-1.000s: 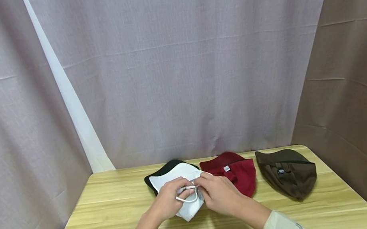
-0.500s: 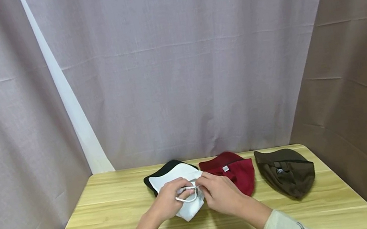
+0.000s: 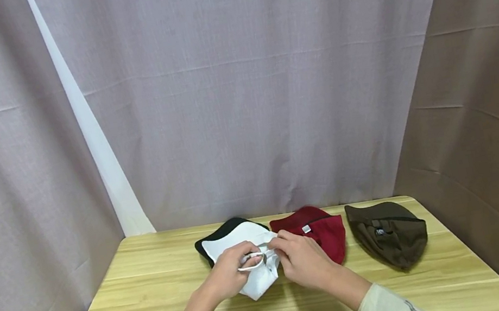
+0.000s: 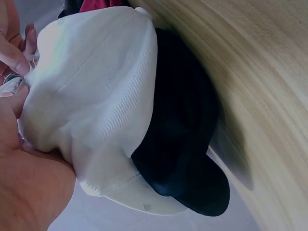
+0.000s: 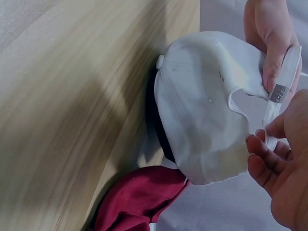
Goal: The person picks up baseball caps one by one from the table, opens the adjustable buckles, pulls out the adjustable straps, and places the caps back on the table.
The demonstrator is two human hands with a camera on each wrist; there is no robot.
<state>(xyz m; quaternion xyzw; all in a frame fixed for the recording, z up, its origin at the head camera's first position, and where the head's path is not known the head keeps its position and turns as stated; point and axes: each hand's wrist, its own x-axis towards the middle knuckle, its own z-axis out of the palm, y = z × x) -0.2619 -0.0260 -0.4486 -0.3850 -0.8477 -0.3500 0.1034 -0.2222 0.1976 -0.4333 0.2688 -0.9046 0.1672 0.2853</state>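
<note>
A white baseball cap [image 3: 258,285] lies crown toward me, partly over a black cap [image 3: 230,226]. Both hands are at its back opening. My left hand [image 3: 230,270] grips the cap's back edge by the strap [image 5: 290,67], its thumb lying close to the metal buckle [image 5: 278,93]. On the other side, my right hand [image 3: 304,260] pinches the strap between thumb and fingers. In the left wrist view, the white crown [image 4: 96,82] hides much of the strap, and the black cap shows beneath it.
Just right of the white cap lies a dark red cap [image 3: 334,235], partly behind my right hand. Farther right on the wooden table [image 3: 152,282] is a brown cap [image 3: 395,244]. Grey curtains [image 3: 239,96] stand behind the table and at both sides.
The strap's loose loop by my left hand has become smaller and flatter. My right hand has shifted slightly to the right while pinching the strap. The left hand has hardly moved.
</note>
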